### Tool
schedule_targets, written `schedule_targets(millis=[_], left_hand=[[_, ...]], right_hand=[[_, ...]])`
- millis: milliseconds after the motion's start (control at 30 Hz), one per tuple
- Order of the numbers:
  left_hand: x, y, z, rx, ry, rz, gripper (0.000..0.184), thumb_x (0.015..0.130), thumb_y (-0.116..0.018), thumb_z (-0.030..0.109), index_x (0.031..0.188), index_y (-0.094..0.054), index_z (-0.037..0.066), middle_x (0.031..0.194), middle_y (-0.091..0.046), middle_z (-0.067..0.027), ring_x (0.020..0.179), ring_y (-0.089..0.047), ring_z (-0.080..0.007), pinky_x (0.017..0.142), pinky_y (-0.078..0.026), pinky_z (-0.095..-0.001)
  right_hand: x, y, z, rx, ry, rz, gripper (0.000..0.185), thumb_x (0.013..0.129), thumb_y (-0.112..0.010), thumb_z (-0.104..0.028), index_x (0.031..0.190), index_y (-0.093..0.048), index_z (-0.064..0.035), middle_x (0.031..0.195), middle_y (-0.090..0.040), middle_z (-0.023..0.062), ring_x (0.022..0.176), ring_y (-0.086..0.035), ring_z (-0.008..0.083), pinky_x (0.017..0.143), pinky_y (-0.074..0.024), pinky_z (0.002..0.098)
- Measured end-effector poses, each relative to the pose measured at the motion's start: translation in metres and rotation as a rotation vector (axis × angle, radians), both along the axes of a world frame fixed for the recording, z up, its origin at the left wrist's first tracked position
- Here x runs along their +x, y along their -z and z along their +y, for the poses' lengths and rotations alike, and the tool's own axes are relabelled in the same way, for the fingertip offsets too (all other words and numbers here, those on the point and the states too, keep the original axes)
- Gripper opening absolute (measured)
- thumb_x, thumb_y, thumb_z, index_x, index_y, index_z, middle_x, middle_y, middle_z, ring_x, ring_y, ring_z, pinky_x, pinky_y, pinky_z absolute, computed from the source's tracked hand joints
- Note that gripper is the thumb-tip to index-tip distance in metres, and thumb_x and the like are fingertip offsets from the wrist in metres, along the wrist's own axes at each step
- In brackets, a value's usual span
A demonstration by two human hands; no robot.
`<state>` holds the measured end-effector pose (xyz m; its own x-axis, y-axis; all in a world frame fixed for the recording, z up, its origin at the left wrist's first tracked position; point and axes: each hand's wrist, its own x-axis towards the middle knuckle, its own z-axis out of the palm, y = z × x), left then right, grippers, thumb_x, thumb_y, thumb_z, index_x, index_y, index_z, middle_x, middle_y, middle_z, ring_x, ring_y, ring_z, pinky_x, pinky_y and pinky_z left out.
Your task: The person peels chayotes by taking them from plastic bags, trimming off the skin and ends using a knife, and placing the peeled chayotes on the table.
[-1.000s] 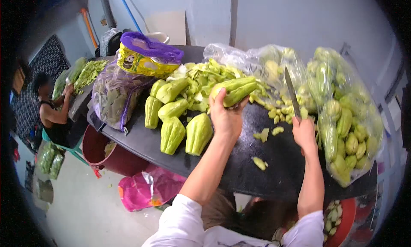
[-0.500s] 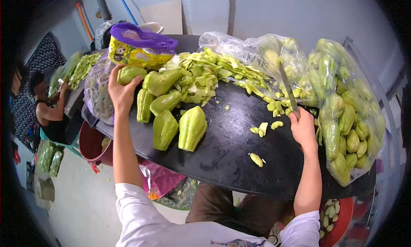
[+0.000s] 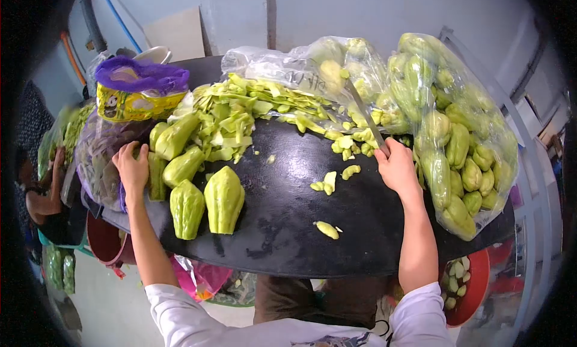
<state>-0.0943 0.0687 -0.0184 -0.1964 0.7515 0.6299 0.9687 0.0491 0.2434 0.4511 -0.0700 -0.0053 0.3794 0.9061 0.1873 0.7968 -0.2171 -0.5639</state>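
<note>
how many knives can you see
1: a knife in the right hand, blade pointing toward the back of the table. Others may be hidden.

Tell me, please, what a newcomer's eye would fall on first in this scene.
A bulging clear bag of green chayotes on the right of the black table would probably stand out first. The eye might then go to the knife in the right hand, and to the purple-and-yellow bag at the table's far left.

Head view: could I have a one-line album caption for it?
At a black table strewn with peelings, the right hand holds a knife and the left hand is beside green chayotes.
</note>
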Motion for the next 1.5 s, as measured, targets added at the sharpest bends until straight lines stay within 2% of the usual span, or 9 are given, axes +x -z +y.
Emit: schedule_targets(millis=[167,267,400,600,833,1033,1133,1267,1500], left_hand=[[0.092,-0.052,-0.003,0.082,0.43,-0.103,0.027,0.087,-0.073,0.018,0.107,-0.07,0.001,0.107,-0.069,-0.0144,0.102,-0.062,-0.0294,0.094,-0.047,-0.039],[0.187,-0.067,0.0,-0.411,0.841,-0.298,0.028,0.089,-0.071,0.016,0.111,-0.068,0.0,0.099,-0.073,-0.0131,0.09,-0.068,-0.0156,0.08,-0.053,-0.0343],[0.295,-0.049,0.056,-0.76,1.155,0.08,0.037,0.087,-0.07,0.026,0.117,-0.069,0.003,0.107,-0.072,-0.0178,0.098,-0.069,-0.0297,0.092,-0.052,-0.0385],[0.412,-0.049,0.175,-0.441,0.984,0.272,0.061,0.084,-0.07,0.03,0.14,-0.053,0.013,0.132,-0.06,-0.021,0.118,-0.06,-0.0354,0.103,-0.046,-0.0444],[0.488,-0.121,0.204,0.015,1.027,0.273,0.054,0.082,-0.071,0.026,0.133,-0.059,0.009,0.12,-0.066,-0.0207,0.114,-0.061,-0.0365,0.1,-0.048,-0.0444],[0.498,-0.06,0.246,-0.331,1.092,0.207,0.05,0.08,-0.074,0.028,0.126,-0.064,0.011,0.118,-0.068,-0.0145,0.115,-0.061,-0.0341,0.101,-0.046,-0.0414],[0.491,-0.019,0.276,-0.022,1.103,0.366,0.056,0.08,-0.075,0.033,0.13,-0.061,0.012,0.124,-0.066,-0.0132,0.118,-0.058,-0.0335,0.103,-0.045,-0.0426],[0.493,0.001,0.289,-0.124,0.881,0.196,0.069,0.079,-0.073,0.037,0.142,-0.048,0.023,0.15,-0.043,-0.0165,0.134,-0.045,-0.0395,0.111,-0.039,-0.0464],[0.527,0.036,0.371,0.019,0.911,0.116,0.053,0.078,-0.073,0.034,0.123,-0.06,0.01,0.12,-0.062,-0.0175,0.11,-0.06,-0.0353,0.097,-0.047,-0.046]], right_hand=[[0.016,0.002,0.001,0.031,0.05,0.017,0.02,0.091,-0.064,-0.013,0.089,-0.058,0.0058,0.084,-0.066,0.0254,0.083,-0.063,0.0449,0.075,-0.0474,0.0498],[0.022,0.001,0.001,0.045,0.086,0.029,0.02,0.091,-0.063,-0.013,0.089,-0.057,0.0055,0.083,-0.065,0.0263,0.084,-0.062,0.0464,0.075,-0.0464,0.0509],[0.025,-0.007,-0.004,0.069,0.114,0.049,0.019,0.092,-0.063,-0.013,0.089,-0.055,0.0048,0.081,-0.063,0.0271,0.082,-0.059,0.0485,0.074,-0.0456,0.0529],[0.032,-0.008,-0.006,0.098,0.18,-0.078,0.017,0.091,-0.063,-0.009,0.089,-0.053,0.0037,0.076,-0.064,0.028,0.078,-0.062,0.0487,0.068,-0.0467,0.0556],[0.031,-0.01,-0.006,0.086,0.172,-0.067,0.015,0.089,-0.064,-0.007,0.09,-0.052,0.0024,0.075,-0.064,0.0291,0.076,-0.063,0.0488,0.064,-0.0478,0.0564],[0.03,-0.011,-0.008,0.045,0.169,-0.064,0.015,0.089,-0.065,-0.008,0.091,-0.052,0.0007,0.071,-0.064,0.0281,0.072,-0.064,0.0482,0.064,-0.0485,0.057],[0.028,-0.009,-0.009,0.048,0.161,-0.052,0.015,0.089,-0.065,-0.009,0.092,-0.053,0.0,0.07,-0.064,0.0276,0.071,-0.064,0.0483,0.064,-0.0489,0.0571],[0.029,-0.01,-0.01,0.049,0.135,-0.059,0.016,0.089,-0.065,-0.01,0.093,-0.053,0.0,0.07,-0.064,0.0275,0.072,-0.064,0.0481,0.064,-0.0487,0.0569],[0.025,-0.014,-0.009,0.049,0.15,-0.061,0.017,0.091,-0.064,-0.011,0.088,-0.052,0.0005,0.071,-0.064,0.0266,0.072,-0.063,0.0476,0.063,-0.0478,0.0564]])
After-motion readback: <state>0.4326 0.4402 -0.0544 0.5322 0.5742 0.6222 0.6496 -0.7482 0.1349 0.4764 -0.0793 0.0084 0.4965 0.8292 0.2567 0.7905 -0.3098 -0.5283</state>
